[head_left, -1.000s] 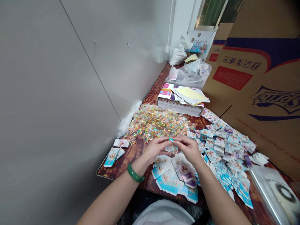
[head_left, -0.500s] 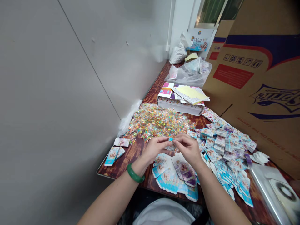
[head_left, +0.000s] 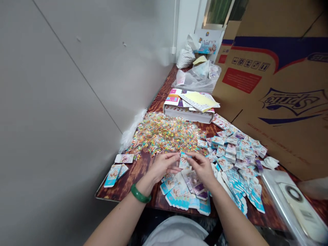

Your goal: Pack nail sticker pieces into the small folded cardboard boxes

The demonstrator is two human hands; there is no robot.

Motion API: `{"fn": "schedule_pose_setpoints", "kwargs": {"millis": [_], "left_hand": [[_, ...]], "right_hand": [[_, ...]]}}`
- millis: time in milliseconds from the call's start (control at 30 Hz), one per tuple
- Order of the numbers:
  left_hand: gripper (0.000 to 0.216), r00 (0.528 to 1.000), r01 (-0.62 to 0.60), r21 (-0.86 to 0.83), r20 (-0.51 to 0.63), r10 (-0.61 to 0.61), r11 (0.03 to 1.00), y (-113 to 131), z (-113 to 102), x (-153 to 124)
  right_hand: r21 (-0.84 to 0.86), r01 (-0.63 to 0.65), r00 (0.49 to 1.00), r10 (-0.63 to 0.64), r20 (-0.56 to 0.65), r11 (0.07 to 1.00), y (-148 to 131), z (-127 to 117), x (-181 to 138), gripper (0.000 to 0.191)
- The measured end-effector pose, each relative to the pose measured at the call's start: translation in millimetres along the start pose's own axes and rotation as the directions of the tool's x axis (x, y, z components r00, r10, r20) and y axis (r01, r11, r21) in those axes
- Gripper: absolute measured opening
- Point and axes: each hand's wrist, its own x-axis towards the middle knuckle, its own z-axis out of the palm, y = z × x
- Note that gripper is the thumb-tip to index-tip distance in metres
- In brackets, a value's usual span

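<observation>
A small printed box [head_left: 183,161] in blue and white, with a picture of a hand on it, is held upright between my two hands. My left hand [head_left: 164,165], below a green bangle [head_left: 140,194], has its fingers along the box's left edge. From the other side, my right hand [head_left: 202,167] pinches the upper right edge with thumb and fingers. Beneath the hands lie fanned stacks of flat blue and purple boxes [head_left: 179,198]. Just beyond is a heap of small clear packets [head_left: 169,131] with multicoloured contents.
Filled boxes [head_left: 230,150] are piled at the right, beside more flat boxes [head_left: 238,188]. A white phone-like device [head_left: 297,205] lies front right. A large carton [head_left: 246,112] walls the right side; a grey wall [head_left: 84,112] bounds the left. Papers top a wide box [head_left: 189,114].
The small box has turned in my hands, so its printed broad face now shows. My left fingers have opened out along its side. The whole view has shifted slightly.
</observation>
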Motion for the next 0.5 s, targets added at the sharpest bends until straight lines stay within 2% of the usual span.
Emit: {"fn": "schedule_pose_setpoints", "kwargs": {"millis": [100,167,267,300,367,433,500], "left_hand": [[0.04,0.997,-0.039,0.229,-0.059,0.054,0.973,-4.0,-11.2,3.3],[0.035,0.983,-0.079,0.392,-0.122,0.137,0.917,-8.8,-22.1,6.3],[0.027,0.955,-0.161,0.566,-0.117,0.272,0.809,-18.1,-35.3,8.2],[0.025,0.945,-0.184,0.609,-0.105,0.309,0.772,-21.0,-37.6,7.8],[0.023,0.932,-0.191,0.687,-0.097,0.349,0.701,-25.8,-38.1,6.2],[0.023,0.93,-0.163,0.753,-0.1,0.355,0.637,-28.3,-34.7,4.5],[0.022,0.93,-0.138,0.801,-0.096,0.354,0.582,-28.4,-30.4,3.4]], "right_hand": [[-0.076,-0.051,0.966,0.03,-0.257,0.996,1.3,-51.5,18.2,0.028],[-0.149,-0.113,0.903,0.039,-0.428,0.982,4.6,-96.9,32.6,0.034],[-0.299,-0.279,0.79,0.041,-0.612,0.913,13.3,-158.8,51.4,0.04],[-0.339,-0.364,0.77,0.076,-0.633,0.867,16.6,-173.5,56.2,0.04],[-0.365,-0.43,0.764,0.118,-0.634,0.826,22.2,-191.6,62.4,0.04],[-0.466,-0.446,0.775,0.069,-0.628,0.764,25.3,-196.4,63.2,0.041],[-0.592,-0.423,0.794,-0.034,-0.607,0.686,25.7,-192.4,59.4,0.043]]}}
